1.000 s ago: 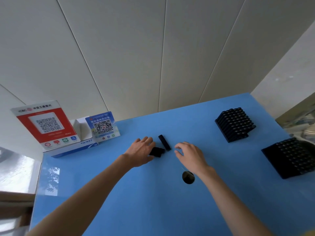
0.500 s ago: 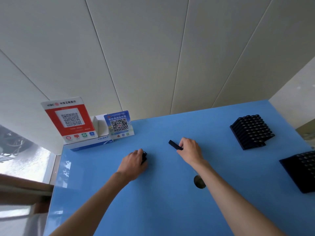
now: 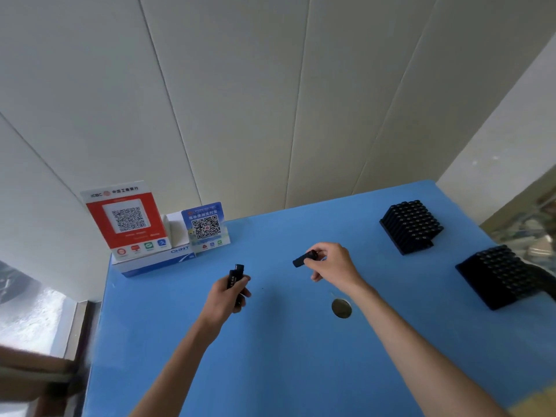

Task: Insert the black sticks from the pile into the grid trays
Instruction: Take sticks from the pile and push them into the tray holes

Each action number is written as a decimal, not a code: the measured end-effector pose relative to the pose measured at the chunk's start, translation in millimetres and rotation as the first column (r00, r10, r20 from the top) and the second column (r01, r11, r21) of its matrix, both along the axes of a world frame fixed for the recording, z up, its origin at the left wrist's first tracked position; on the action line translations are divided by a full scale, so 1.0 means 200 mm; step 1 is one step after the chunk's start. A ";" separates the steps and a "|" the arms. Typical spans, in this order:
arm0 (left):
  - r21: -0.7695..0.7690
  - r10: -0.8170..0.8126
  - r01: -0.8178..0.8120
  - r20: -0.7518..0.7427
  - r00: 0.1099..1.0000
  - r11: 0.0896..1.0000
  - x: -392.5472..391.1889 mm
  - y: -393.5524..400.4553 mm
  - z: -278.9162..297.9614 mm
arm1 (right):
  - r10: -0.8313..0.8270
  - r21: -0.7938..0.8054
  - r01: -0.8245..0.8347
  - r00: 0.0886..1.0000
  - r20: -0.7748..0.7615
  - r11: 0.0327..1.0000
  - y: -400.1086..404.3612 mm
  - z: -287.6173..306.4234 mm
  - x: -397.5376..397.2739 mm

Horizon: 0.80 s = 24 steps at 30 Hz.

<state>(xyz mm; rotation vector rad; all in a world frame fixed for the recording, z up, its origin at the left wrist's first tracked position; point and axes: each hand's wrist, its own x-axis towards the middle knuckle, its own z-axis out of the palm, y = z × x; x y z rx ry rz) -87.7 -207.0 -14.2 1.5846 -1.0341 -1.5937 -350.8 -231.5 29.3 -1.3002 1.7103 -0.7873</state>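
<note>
Left hand [image 3: 226, 296] at 9 o'clock grips black sticks [image 3: 235, 276], possibly two | right hand [image 3: 332, 267] pinches one stick [image 3: 305, 258] by its end | grid trays [image 3: 410, 228] well apart, 3 o'clock | risk: shallow pinch slips during carry.

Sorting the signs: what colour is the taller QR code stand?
Red with a white top band, clearest in the head view: taller QR code stand.

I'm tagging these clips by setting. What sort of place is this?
Probably a shop counter or small business used as a work spot: a red QR payment sign and a blue QR payment sign stand on a blue table against a panelled wall, with black grid trays nearby.
</note>
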 end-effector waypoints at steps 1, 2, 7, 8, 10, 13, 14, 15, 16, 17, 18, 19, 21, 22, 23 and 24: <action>-0.014 -0.015 0.015 -0.015 1.000 1.000 -0.02 0.02 0.02 | -0.020 -0.009 0.020 1.000 0.005 1.000 0.05 0.03 -0.02; -0.027 -0.032 0.032 -0.023 0.999 0.999 -0.04 0.05 0.04 | -0.039 -0.016 0.039 0.999 0.011 0.999 0.11 0.06 -0.04; -0.062 -0.139 0.139 0.010 0.990 0.988 -0.23 0.13 0.05 | -0.124 -0.043 0.125 0.991 0.041 0.991 0.38 0.13 -0.21; -0.060 -0.150 0.151 0.014 0.989 0.987 -0.28 0.15 0.05 | -0.142 -0.048 0.144 0.989 0.043 0.988 0.44 0.14 -0.26; -0.060 -0.156 0.156 0.007 0.988 0.986 -0.37 0.19 0.06 | -0.183 -0.057 0.185 0.982 0.046 0.981 0.55 0.16 -0.35; -0.101 -0.167 0.166 -0.001 0.986 0.981 -0.52 0.25 0.10 | -0.249 -0.083 0.255 0.965 0.076 0.963 0.73 0.18 -0.52; -0.126 -0.178 0.176 -0.001 0.984 0.976 -0.57 0.27 0.12 | -0.266 -0.092 0.274 0.960 0.087 0.957 0.79 0.18 -0.57; -0.148 -0.190 0.188 -0.001 0.982 0.971 -0.62 0.30 0.14 | -0.280 -0.098 0.289 0.955 0.095 0.952 0.85 0.18 -0.63; -0.167 -0.204 0.202 0.002 0.979 0.965 -0.67 0.33 0.16 | -0.293 -0.105 0.303 0.951 0.099 0.947 0.91 0.18 -0.69; -0.182 -0.218 0.216 0.010 0.976 0.959 -0.72 0.36 0.18 | -0.306 -0.112 0.317 0.946 0.102 0.942 0.96 0.17 -0.76; -0.191 -0.228 0.227 0.015 0.973 0.955 -0.78 0.39 0.19 | -0.317 -0.116 0.328 0.942 0.106 0.937 1.02 0.16 -0.82; -0.196 -0.235 0.232 0.012 0.972 0.953 -0.84 0.43 0.20 | -0.324 -0.116 0.336 0.939 0.112 0.935 1.07 0.15 -0.89; -0.200 -0.233 0.229 0.003 0.972 0.953 -0.97 0.50 0.22 | -0.327 -0.107 0.342 0.935 0.134 0.934 1.17 0.13 -1.02; -0.200 -0.229 0.226 0.006 0.973 0.954 -1.04 0.54 0.22 | -0.325 -0.103 0.342 0.934 0.150 0.934 1.22 0.12 -1.09; -0.199 -0.226 0.223 0.011 0.974 0.954 -1.10 0.59 0.23 | -0.322 -0.098 0.341 0.932 0.167 0.935 1.26 0.12 -1.15; -0.197 -0.219 0.218 0.013 0.976 0.956 -1.17 0.63 0.23 | -0.318 -0.092 0.338 0.930 0.182 0.937 1.31 0.12 -1.21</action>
